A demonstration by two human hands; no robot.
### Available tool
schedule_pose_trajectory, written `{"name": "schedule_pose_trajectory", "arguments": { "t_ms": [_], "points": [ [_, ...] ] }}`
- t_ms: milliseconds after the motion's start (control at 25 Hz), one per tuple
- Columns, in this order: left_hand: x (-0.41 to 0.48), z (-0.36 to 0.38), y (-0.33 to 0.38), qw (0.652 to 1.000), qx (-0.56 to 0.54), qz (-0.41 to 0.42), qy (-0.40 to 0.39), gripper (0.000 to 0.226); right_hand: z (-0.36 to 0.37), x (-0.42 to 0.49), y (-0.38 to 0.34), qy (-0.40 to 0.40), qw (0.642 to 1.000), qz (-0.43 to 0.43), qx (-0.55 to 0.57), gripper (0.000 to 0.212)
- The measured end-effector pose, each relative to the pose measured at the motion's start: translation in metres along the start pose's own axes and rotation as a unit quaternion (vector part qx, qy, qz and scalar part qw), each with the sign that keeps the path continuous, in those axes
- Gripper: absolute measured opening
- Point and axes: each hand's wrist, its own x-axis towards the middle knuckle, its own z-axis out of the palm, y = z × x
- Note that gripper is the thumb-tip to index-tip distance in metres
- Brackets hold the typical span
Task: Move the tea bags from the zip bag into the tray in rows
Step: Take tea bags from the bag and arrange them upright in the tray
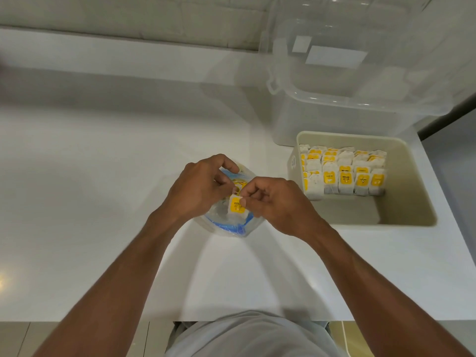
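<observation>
A clear zip bag (226,226) with blue trim lies on the white counter in front of me. My left hand (198,188) grips the bag's upper edge, fingers curled. My right hand (273,199) pinches a tea bag (235,207) with a yellow tag, held just above the bag's mouth. To the right stands a beige tray (409,202) with several rows of tea bags (342,171) standing upright in its far half; its near half is bare.
A large clear plastic box (360,81) with a lid stands behind the tray at the back right. The white counter (103,176) stretches left, and its front edge runs just above my torso. A wall rises behind.
</observation>
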Motion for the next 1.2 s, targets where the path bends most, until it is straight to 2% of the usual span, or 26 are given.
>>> {"name": "schedule_pose_trajectory", "arguments": {
  "t_ms": [80,240,440,840,1040,1200],
  "points": [
    [-0.001,-0.001,0.001,0.998,-0.043,0.007,-0.04,0.024,-0.001,0.003,0.002,0.027,0.999,0.003,-0.025,0.007],
    [0.001,-0.007,-0.002,0.999,0.008,0.036,-0.022,0.026,-0.006,0.002,-0.001,0.031,0.999,-0.009,-0.012,0.003],
    [0.001,-0.013,0.01,0.998,-0.004,0.055,-0.03,0.028,-0.022,-0.006,-0.008,0.061,0.998,-0.024,-0.027,0.004],
    [0.014,0.006,0.091,0.991,-0.012,0.116,-0.069,0.028,-0.092,-0.044,0.014,0.097,0.995,-0.023,-0.018,0.009],
    [0.036,0.047,0.139,0.979,0.048,0.182,-0.073,0.028,-0.147,-0.06,0.054,0.125,0.992,-0.008,-0.024,0.01],
    [0.064,0.095,0.161,0.97,0.137,0.193,-0.057,0.028,-0.174,-0.058,0.094,0.137,0.987,0.032,-0.073,0.007]
  ]
}}
